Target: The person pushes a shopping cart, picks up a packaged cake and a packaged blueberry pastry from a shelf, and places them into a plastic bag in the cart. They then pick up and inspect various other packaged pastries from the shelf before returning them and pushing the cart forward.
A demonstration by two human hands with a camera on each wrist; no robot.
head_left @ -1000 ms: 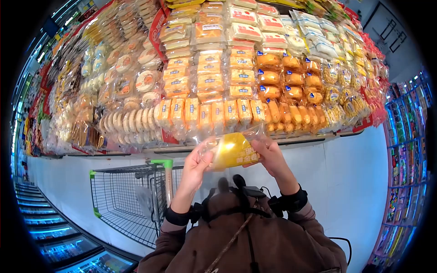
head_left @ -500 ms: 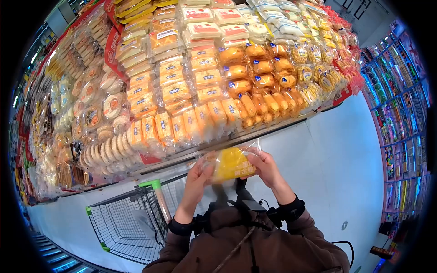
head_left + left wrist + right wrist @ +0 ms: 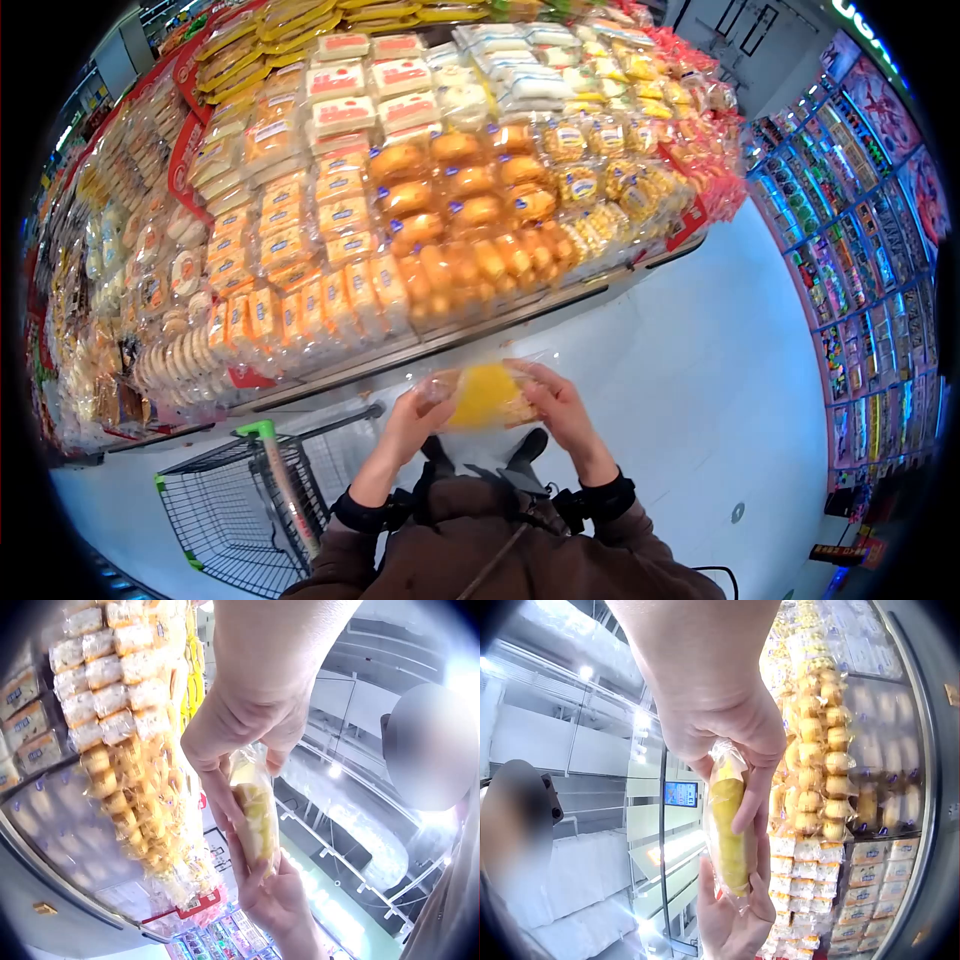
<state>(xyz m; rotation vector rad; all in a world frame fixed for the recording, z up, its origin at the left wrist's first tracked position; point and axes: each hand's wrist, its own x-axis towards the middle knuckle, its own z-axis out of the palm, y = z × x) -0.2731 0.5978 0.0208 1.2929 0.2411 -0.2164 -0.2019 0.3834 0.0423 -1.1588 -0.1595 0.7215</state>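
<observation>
Both hands hold a clear-wrapped pastry pack with a yellow label (image 3: 485, 393) in front of the body, at the foot of the head view. My left hand (image 3: 408, 420) pinches its left end, thumb on the near face. The other end is gripped by my right hand (image 3: 562, 410), thumb on top. From the left wrist, the pack (image 3: 257, 817) appears edge-on between the two hands, plump and pale yellow. Fingers of the right hand (image 3: 731, 720) lie along the pack's back in the right wrist view, and crinkled clear film sticks out at the ends.
Beyond the hands stands a long display counter stacked with wrapped cakes (image 3: 410, 190) and breads. A shopping cart (image 3: 235, 510) with green corners stands on the left. Lit shelves (image 3: 870, 300) of small goods line the right side, across a pale floor (image 3: 690, 380).
The head view has swung to the right, so the counter slides left and tilts, and more of the right shelves shows. Both hands keep hold of the pack, now lower in view.
</observation>
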